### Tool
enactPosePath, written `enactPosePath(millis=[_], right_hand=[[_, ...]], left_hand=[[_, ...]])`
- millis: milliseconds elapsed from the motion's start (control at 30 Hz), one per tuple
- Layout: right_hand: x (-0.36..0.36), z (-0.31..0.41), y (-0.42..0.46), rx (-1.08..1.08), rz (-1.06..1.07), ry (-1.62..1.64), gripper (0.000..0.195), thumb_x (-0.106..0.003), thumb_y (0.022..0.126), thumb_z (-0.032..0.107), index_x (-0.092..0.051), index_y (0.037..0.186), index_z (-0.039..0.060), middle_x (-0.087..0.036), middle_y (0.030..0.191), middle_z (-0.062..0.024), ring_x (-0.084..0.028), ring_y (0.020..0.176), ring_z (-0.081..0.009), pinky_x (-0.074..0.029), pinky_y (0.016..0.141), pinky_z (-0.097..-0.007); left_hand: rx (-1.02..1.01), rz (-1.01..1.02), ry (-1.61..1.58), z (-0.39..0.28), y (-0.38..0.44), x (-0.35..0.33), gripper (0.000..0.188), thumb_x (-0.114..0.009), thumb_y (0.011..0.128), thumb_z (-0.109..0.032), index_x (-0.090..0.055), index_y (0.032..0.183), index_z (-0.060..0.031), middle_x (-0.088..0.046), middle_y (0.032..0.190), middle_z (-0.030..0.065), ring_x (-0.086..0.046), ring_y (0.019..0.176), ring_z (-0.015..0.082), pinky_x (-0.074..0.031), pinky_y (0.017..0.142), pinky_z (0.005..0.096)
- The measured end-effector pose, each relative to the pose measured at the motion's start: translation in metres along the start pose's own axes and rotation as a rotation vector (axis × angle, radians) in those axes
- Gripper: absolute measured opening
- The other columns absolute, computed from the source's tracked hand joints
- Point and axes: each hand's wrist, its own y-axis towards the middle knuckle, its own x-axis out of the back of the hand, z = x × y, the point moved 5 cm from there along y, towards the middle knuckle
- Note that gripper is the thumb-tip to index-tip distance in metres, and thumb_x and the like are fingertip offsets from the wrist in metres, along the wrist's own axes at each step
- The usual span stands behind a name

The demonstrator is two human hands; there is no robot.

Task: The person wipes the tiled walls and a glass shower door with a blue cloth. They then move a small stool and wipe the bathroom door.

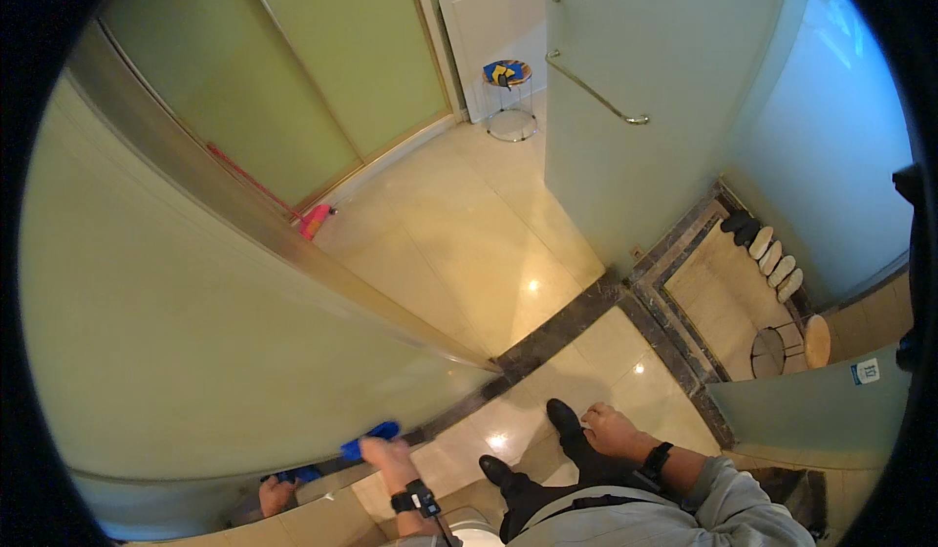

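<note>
My left hand (386, 455) is at the lower left, gripping a blue object (370, 440), slightly blurred, whose exact kind I cannot make out. It is close to the bottom of a frosted greenish glass panel (242, 327), and whether it touches the glass is unclear. Farther left, a reflection (277, 494) of the hand and the blue object shows. My right hand (614, 430) hangs beside my right leg, fingers slightly bent and apart, with nothing visible in it. Both wrists wear black bands.
A frosted glass door (652, 56) with a metal handle (597, 89) stands ajar ahead. Dark stone sills (564, 320) cross the tiled floor. Several slippers (769, 257) and a stool (815, 342) are at right. Another stool (511, 107) and a pink-ended pole (316, 221) stand farther off.
</note>
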Motion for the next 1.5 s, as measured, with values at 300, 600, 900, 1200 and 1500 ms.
enactPosePath(millis=[300,600,900,1200,1500], right_hand=[[0.028,0.007,-0.011,0.048,-0.032,-0.069,0.028,-0.066,0.089,0.015,-0.070,0.112,-0.0001,-0.067,0.115,-0.0234,-0.063,0.112,-0.0419,-0.055,0.094,-0.0482],[-0.011,0.018,0.001,0.003,-0.019,0.025,0.029,-0.067,0.090,0.017,-0.071,0.111,-0.0009,-0.067,0.118,-0.0238,-0.064,0.112,-0.0420,-0.053,0.099,-0.0462],[0.001,0.022,-0.010,-0.043,0.080,0.048,0.029,-0.066,0.091,0.017,-0.070,0.114,-0.0010,-0.069,0.114,-0.0238,-0.063,0.115,-0.0415,-0.052,0.101,-0.0458],[-0.018,0.100,0.069,0.012,0.142,0.927,0.033,-0.062,0.105,0.021,-0.058,0.133,0.0041,-0.067,0.120,-0.0063,-0.063,0.107,-0.0149,-0.055,0.090,-0.0328],[0.100,0.256,0.091,0.056,0.081,1.226,0.034,-0.050,0.110,0.034,-0.053,0.126,0.0042,-0.063,0.109,-0.0037,-0.061,0.097,-0.0125,-0.055,0.079,-0.0306]], left_hand=[[0.923,0.332,-0.590,0.232,-0.065,-0.088,0.033,-0.042,0.098,-0.007,-0.058,0.126,-0.0017,-0.066,0.124,0.0179,-0.064,0.111,0.0365,-0.051,0.106,0.0583],[0.721,0.533,-0.370,-0.059,-0.151,-0.082,0.037,-0.059,0.077,0.007,-0.065,0.112,-0.0026,-0.069,0.121,0.0157,-0.062,0.118,0.0383,-0.050,0.105,0.0603],[0.548,0.263,-0.246,0.035,0.009,0.006,0.030,-0.045,0.101,-0.011,-0.060,0.123,0.0036,-0.063,0.132,0.0194,-0.059,0.123,0.0387,-0.043,0.111,0.0643],[0.703,0.610,0.142,0.062,-0.153,-0.096,0.023,-0.059,0.104,-0.019,-0.062,0.120,-0.0030,-0.069,0.117,0.0125,-0.065,0.110,0.0292,-0.054,0.095,0.0488],[0.152,0.790,0.398,-0.061,-0.252,-0.145,0.019,-0.069,0.101,-0.021,-0.071,0.103,-0.0019,-0.073,0.096,0.0069,-0.069,0.086,0.0175,-0.058,0.074,0.0358]])
